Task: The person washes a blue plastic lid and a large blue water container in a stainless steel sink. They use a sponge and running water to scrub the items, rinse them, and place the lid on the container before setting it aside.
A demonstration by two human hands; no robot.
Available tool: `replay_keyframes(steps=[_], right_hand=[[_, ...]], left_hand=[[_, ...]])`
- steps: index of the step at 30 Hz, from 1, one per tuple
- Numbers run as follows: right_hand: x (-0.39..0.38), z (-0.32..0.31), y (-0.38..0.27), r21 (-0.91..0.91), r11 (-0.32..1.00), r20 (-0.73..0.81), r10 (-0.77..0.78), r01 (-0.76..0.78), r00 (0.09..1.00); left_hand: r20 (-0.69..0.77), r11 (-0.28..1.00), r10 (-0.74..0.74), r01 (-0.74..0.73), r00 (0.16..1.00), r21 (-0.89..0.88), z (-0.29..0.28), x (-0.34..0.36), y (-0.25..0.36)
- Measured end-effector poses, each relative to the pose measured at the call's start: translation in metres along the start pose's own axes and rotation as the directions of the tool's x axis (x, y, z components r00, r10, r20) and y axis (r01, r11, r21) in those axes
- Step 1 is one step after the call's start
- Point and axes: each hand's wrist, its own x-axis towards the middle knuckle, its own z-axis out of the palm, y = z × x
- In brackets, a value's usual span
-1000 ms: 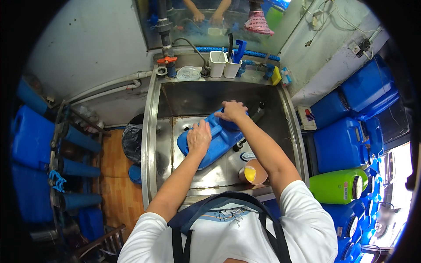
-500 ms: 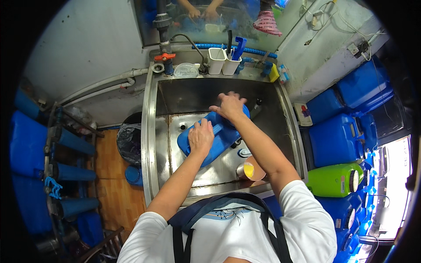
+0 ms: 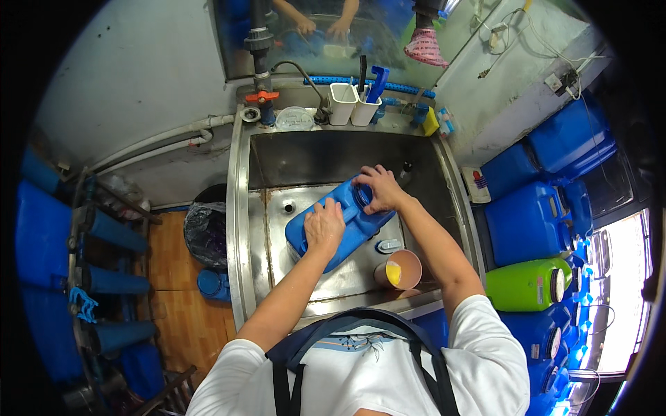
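Observation:
A blue plastic jug (image 3: 340, 243) lies slantwise in the metal sink (image 3: 239, 208), its round neck end toward the far right. My left hand (image 3: 325, 225) is closed round the jug's moulded handle. At the neck end, my right hand (image 3: 381, 188) curls its fingers and thumb about a dark round part, a cap or the mouth; which one I cannot tell. Near the jug's right side stands a pinkish-brown tub (image 3: 411, 269) with something yellow (image 3: 393, 274) in it. A small grey-and-white object (image 3: 388, 246) lies on the sink floor between jug and tub.
Behind the sink are white holders (image 3: 343, 104) with brushes, a pipe with an orange valve handle (image 3: 262, 97) and a yellow sponge (image 3: 431, 121). Blue containers (image 3: 524, 225) and a green one (image 3: 524, 286) are stacked at right. A black-lined bin (image 3: 206, 232) stands left of the sink.
My right hand, spread and blurred over the jug's far end before, has come nearer and curled round the round neck part. My left hand stays on the handle.

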Motion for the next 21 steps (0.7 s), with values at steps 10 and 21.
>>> replay_keyframes(steps=[10,21], right_hand=[[-0.001,-0.018,0.042,0.349,0.935,0.036,-0.075,0.058,0.997],[-0.095,-0.035,0.104,0.886,0.455,-0.319,0.735,-0.087,0.599]], left_hand=[[-0.017,0.998,-0.062,0.062,0.998,-0.007,-0.001,0.004,-0.001],[-0.106,0.966,-0.146,0.119,0.984,-0.228,-0.006,0.001,0.000]])
